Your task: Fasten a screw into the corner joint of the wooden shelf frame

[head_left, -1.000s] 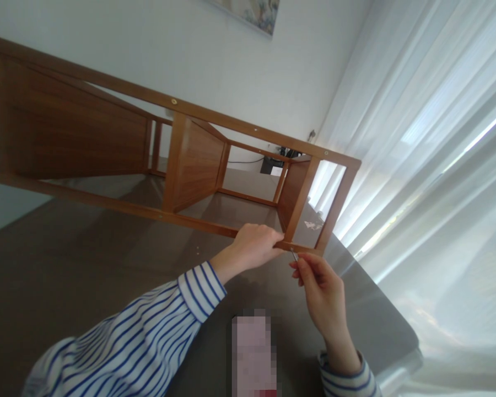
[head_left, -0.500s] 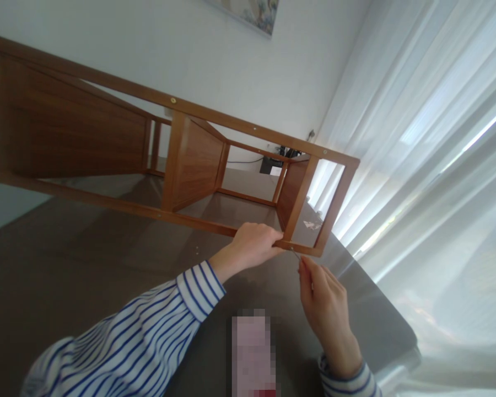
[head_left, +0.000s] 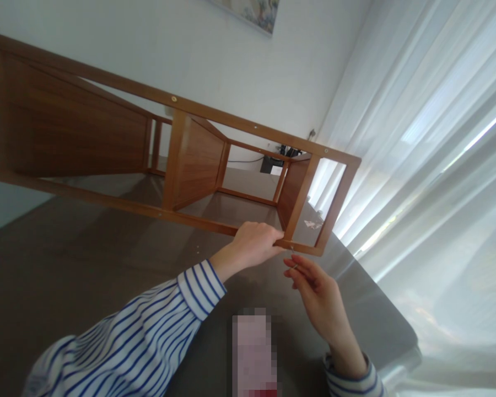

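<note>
A brown wooden shelf unit [head_left: 175, 157] lies on its side across the grey table, its open frame facing me. My left hand [head_left: 254, 242] is closed around its lower rail, beside the right-hand crosspiece. Just below and to the right of it, my right hand [head_left: 316, 289] pinches a thin metal hex key [head_left: 293, 267] between thumb and fingers. The key is close under a screw [head_left: 291, 248] in the lower rail; whether its tip sits in the screw I cannot tell. Several screw heads, such as a brass one [head_left: 174, 99], show along the upper rail.
The dark grey table [head_left: 107, 259] has a rounded corner at the right. A pixelated pinkish object [head_left: 252, 353] is near me. Small bits [head_left: 198, 250] lie left of it. Behind are black items [head_left: 273, 162] with a cable; white curtains [head_left: 417, 138] hang at right.
My right hand has shifted slightly left and turned, its fingers regripping the hex key, whose rod now points differently. My left hand stays on the rail.
</note>
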### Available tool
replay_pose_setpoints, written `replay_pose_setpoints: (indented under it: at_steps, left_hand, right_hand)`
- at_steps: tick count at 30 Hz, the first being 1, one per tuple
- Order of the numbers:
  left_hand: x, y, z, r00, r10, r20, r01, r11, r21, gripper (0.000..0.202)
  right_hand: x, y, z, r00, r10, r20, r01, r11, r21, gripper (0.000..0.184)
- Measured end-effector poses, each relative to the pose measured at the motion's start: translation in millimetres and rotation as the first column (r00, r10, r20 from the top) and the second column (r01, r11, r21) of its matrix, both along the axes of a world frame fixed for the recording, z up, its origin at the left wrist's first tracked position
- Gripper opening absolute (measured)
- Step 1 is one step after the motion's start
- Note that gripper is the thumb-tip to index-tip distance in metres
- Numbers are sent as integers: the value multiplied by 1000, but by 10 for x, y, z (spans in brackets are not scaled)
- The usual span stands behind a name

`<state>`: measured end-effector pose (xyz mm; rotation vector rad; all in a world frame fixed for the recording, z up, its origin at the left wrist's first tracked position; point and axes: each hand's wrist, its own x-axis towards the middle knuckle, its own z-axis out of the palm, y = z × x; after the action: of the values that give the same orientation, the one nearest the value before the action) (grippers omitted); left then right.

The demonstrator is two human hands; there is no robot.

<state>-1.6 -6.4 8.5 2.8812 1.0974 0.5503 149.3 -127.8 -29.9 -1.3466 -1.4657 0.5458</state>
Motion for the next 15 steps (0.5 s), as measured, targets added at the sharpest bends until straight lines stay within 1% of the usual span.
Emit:
replay_pose_setpoints:
  at_steps: [2, 4, 7, 9, 11, 13, 15]
  left_hand:
    - [-1, 4, -8, 1000, -4, 2, 4, 1000, 7, 33]
    - [-1, 3, -9, 1000, -3, 7, 3, 1000, 8, 33]
    - [1, -5, 1, 1000, 9, 5, -9, 1000, -4, 31]
    - [2, -10, 9, 1000, 14, 1, -14, 1000, -11, 31]
    - [2, -13, 13, 1000, 15, 1, -15, 1000, -14, 32]
    - [1, -14, 12, 1000, 13, 3, -13, 1000, -14, 32]
    - [-1, -11, 8, 1000, 8, 5, -8, 1000, -9, 32]
  right_hand:
    - [22, -1, 15, 992, -43, 121, 37, 998, 43, 28]
    - [29, 11, 38, 967, -95, 235, 67, 990, 124, 22]
    - [7, 36, 78, 940, -136, 312, 60, 968, 243, 18]
    - [-22, 47, 96, 934, -157, 322, 63, 956, 285, 18]
    - [-49, 56, 98, 927, -196, 318, 98, 949, 299, 19]
    - [-67, 66, 83, 930, -234, 283, 149, 945, 292, 20]
    - [-72, 78, 59, 947, -246, 206, 190, 947, 258, 21]
